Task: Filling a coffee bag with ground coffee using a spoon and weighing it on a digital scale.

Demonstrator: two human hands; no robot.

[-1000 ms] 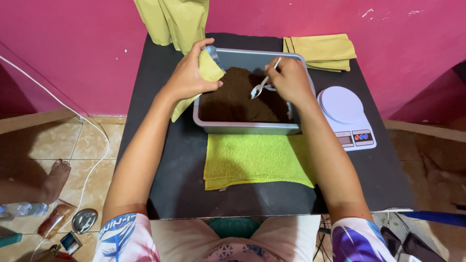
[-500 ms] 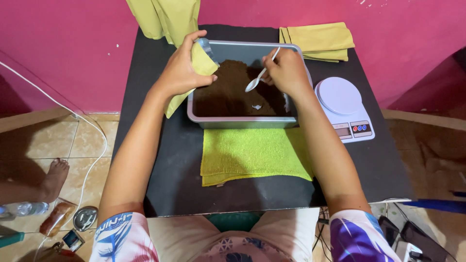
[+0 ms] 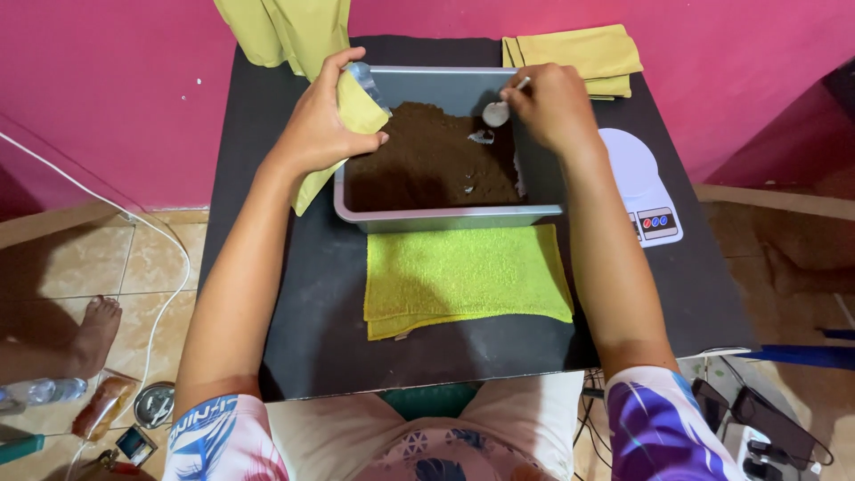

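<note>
A grey rectangular tray on the black table holds a heap of dark brown powder. My left hand grips a yellow-green pouch with a clear window, held at the tray's left rim. My right hand holds a white plastic spoon over the far right part of the powder, its bowl tipped toward me.
A yellow-green towel lies in front of the tray. A white kitchen scale sits to the right. More pouches are stacked at the back right, others lean on the pink wall. Another person's foot rests on the tiled floor.
My right hand has moved the spoon from the middle of the powder up toward the tray's far right side. The left hand still holds the pouch at the left rim.
</note>
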